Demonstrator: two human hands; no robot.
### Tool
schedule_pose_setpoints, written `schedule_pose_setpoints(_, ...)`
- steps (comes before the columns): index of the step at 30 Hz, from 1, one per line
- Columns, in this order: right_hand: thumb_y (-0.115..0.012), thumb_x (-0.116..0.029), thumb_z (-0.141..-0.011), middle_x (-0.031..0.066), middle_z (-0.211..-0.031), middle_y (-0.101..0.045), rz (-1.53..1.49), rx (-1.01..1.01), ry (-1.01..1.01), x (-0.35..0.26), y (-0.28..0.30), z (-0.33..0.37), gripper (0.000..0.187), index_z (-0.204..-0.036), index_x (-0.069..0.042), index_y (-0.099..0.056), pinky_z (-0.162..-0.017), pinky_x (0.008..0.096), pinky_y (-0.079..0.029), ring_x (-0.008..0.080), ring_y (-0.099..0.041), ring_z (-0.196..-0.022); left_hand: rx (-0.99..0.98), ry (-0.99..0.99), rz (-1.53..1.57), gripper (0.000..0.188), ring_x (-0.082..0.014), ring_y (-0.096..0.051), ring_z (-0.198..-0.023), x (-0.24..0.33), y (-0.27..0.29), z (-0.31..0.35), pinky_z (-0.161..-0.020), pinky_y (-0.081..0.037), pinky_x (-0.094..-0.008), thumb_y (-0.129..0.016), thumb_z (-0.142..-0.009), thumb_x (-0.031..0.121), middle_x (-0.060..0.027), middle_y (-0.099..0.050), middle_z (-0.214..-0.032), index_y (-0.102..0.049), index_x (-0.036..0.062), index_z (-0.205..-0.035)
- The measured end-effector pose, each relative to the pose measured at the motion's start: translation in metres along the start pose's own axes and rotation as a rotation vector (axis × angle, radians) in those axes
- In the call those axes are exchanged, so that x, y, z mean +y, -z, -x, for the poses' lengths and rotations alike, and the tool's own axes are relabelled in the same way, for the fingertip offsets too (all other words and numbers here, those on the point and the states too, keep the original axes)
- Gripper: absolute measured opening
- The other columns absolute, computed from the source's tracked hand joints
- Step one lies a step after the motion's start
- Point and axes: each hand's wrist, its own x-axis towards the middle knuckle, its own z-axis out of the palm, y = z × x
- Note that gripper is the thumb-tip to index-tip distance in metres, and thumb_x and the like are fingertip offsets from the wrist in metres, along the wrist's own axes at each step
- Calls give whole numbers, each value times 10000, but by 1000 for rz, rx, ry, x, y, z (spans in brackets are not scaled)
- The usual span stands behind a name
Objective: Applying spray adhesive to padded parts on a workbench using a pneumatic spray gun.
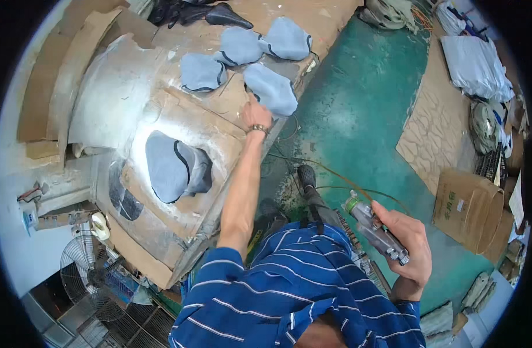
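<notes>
Nearest us, the right hand (410, 240) is wrapped around a clear-bodied handheld tool (373, 223) with a green collar, held over the floor. The left hand (256, 116) is well apart from it, reaching forward and touching the near edge of a grey padded piece (272, 87) with a dark border; we cannot tell whether the fingers pinch it or only rest on it. Left of that forearm, and nearer us, we see a second grey piece (168, 168) in a bright patch of light on the cardboard-covered table (211, 119). Below, between the hands, a dark shoe (305, 176) stands on the green floor (347, 116), and a thin hose (312, 162) crosses there toward the tool; we cannot make out whether it joins. A wire fan (92, 272) stands well to the left of both hands, and a cardboard box (469, 209) sits to the right of the right hand. Just beyond the left hand's piece lie three more grey pieces (241, 46), close together. Farther still, we find dark items (228, 15) at the table's far end.
</notes>
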Motion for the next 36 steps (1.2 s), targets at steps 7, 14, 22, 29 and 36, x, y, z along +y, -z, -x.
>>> schedule_pose_setpoints(7,-653,-307,-760,134,-739,-631,-19,52,237,-30,-19,-22,669,-1272,122,-669,-653,347,-496,277,-659,-666,250,-267,398,544,-412,-568,-1237,-45,-16,95,-1054,-457,-487,-647,-889,95,-232,-620,-1304,-539,45,-1420)
schedule_pose_setpoints(14,-692,-421,-766,86,-684,-608,92,-72,337,-60,-25,-52,710,-1225,121,-696,-594,318,-474,228,-640,-617,-276,170,456,382,-388,-674,-1107,-184,-44,254,-973,-527,-463,-600,-942,299,-158,-732,-1183,-708,83,-1239)
schedule_pose_setpoints(22,-767,-18,-668,82,-720,-657,211,-75,469,-107,-60,-72,615,-1276,54,-698,-647,290,-525,189,-674,-664,-538,821,278,393,-384,-671,-1144,-375,-115,494,-989,-532,-473,-610,-888,394,-157,-737,-1185,-754,165,-1173)
schedule_pose_setpoints(29,-728,-255,-709,101,-763,-680,310,-45,447,-161,-116,-66,627,-1275,15,-717,-653,290,-502,192,-668,-680,-573,843,506,231,-196,-543,-568,-434,-181,584,-516,-456,-366,-529,-955,191,-6,-612,-685,-654,132,-770)
schedule_pose_setpoints(36,-661,-542,-791,131,-777,-708,420,-37,405,-222,-176,-36,772,-1272,60,-704,-655,302,-502,202,-681,-678,-119,1019,783,244,-348,-725,-1009,-470,-191,556,-915,-574,-427,-692,-837,313,-127,-773,-1032,-813,193,-1011)
